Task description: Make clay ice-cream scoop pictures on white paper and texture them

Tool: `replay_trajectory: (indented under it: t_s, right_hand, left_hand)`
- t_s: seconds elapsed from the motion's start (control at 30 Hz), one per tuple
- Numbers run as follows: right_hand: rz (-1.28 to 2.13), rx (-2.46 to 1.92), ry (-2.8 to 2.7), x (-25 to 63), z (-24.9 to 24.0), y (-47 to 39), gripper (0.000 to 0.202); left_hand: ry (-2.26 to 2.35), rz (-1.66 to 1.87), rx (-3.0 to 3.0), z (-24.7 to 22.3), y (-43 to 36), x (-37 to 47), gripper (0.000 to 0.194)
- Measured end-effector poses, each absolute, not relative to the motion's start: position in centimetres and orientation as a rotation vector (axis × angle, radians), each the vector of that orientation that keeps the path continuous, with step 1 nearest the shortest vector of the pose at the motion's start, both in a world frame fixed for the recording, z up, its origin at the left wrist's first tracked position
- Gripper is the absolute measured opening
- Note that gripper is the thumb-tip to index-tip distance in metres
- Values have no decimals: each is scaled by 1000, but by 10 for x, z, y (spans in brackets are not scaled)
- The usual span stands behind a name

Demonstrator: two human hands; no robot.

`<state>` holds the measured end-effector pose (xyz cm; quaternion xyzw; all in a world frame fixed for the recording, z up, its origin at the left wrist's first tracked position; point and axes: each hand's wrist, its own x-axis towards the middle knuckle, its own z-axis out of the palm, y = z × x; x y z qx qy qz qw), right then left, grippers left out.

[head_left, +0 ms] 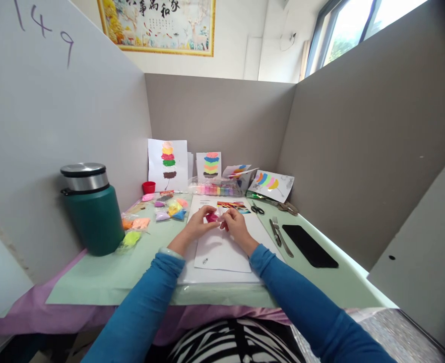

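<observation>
The top edge cuts off the framed picture [203,27] and the window [343,35]; the bottom edge crops both blue sleeves and the striped garment [237,340]. Fingers of the left hand [201,222] partly cover the pink lump [211,217], and what the right hand [234,224] pinches is too small to tell. The mark [205,261] on the white sheet [224,252] and the print near its top are illegible.

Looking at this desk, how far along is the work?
Looks done: the layered colour picture propped at the back left. In hand: a dark pink piece in the left hand, the right hand close beside it. Apparently left: the front white sheet shows no colour layers, and a yellow packet lies aside.
</observation>
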<state>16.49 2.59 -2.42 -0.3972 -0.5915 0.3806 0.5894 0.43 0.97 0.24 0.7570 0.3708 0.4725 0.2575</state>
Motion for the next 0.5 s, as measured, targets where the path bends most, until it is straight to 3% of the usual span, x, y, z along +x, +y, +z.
replay_trajectory:
  t_s: [0.07, 0.13, 0.37, 0.5]
  right_hand:
    - [985, -887, -1368, 164, -23, 24, 13]
    - [1030, -859, -1387, 163, -20, 22, 13]
    - [1057, -828, -1232, 171, -11, 22, 11]
    - [1142, -842, -1252, 172, -9, 23, 17]
  left_hand:
    - [1097, 1236, 2034, 1, 9, 5, 63]
    - [1149, 1184, 2042, 0, 9, 5, 74]
    - [1123, 1114, 2088, 2, 13, 6, 38]
    - [1071, 1048, 2088, 3, 15, 6, 37]
